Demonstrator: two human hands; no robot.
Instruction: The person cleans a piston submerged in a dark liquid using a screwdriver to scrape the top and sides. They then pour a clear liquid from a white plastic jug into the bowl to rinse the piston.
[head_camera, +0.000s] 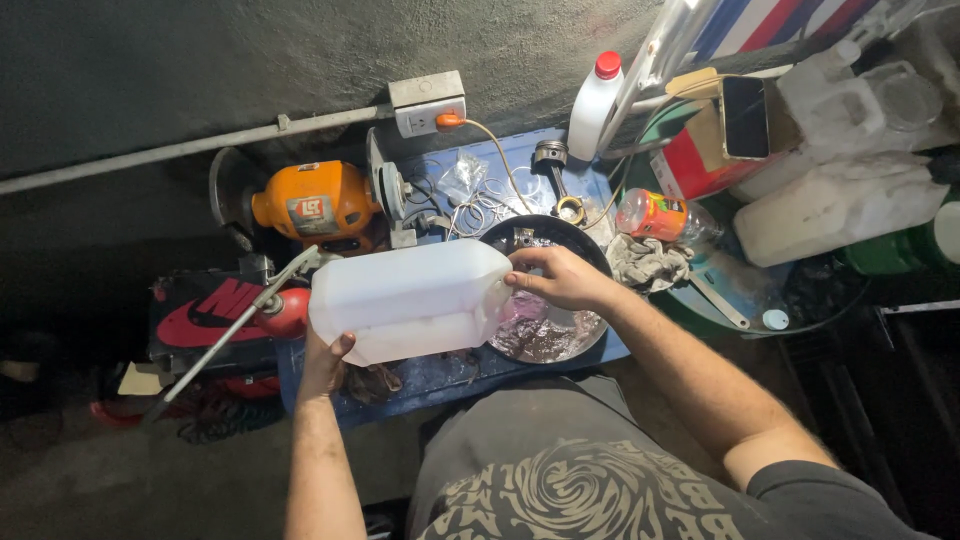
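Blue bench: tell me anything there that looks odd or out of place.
The translucent jug lies on its side in both hands, left hand under its base, right hand at its mouth over the dark pan. Loose wire rings and a crumpled rag lie scattered nearby.

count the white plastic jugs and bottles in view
4: the jug held by both hands over the pan, a red-capped bottle by the wall, two jugs at right; clutter may hide more.

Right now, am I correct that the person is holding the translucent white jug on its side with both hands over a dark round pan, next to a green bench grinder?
Nearly. The head view shows the left hand and right hand holding the jug on its side over the dark round pan, but the bench grinder is orange, not green.
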